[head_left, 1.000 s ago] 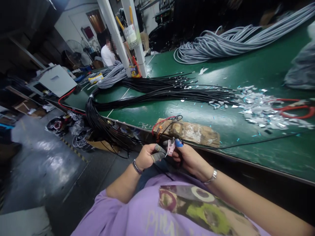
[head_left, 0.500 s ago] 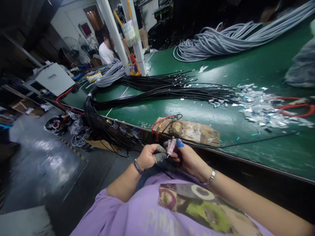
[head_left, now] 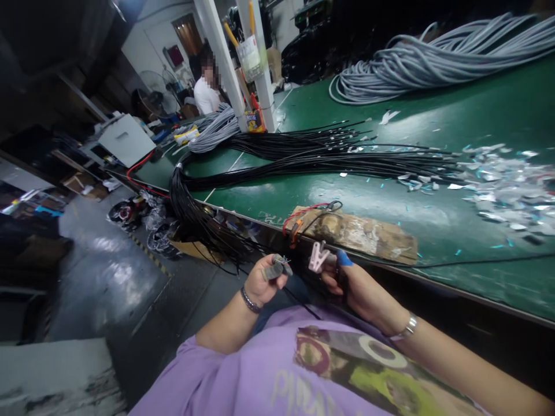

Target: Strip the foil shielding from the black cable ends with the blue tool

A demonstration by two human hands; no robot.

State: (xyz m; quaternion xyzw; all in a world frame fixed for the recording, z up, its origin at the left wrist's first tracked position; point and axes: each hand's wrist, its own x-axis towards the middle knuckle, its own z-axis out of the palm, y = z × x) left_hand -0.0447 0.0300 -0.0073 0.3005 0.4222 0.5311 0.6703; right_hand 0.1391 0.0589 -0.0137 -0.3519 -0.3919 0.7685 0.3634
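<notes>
My left hand [head_left: 265, 281], with grey covers on its fingertips, is closed in a pinch on a cable end. Thin bare wires [head_left: 284, 261] fan out above the fingertips. To its right, my right hand [head_left: 349, 280] grips a pale pink clip [head_left: 318, 257] that looks like a clothes peg. A blue cover sits on the right thumb. The hands are apart, in front of the table edge. Just beyond them lies a worn wooden board [head_left: 364, 234] with red and black wires at its left end. Part of a black cable [head_left: 306, 305] shows below the hands.
On the green table [head_left: 299, 110] lie a long bundle of black cables [head_left: 303, 167], a pile of foil scraps [head_left: 511, 185] and coiled grey cables [head_left: 399, 69]. A white post [head_left: 221, 63] rises behind. A person in white [head_left: 206, 95] is at the far left.
My hands have moved apart. The pink clip has come away to the right in my right hand, and the wire ends now show at my left fingertips. The view has shifted left.
</notes>
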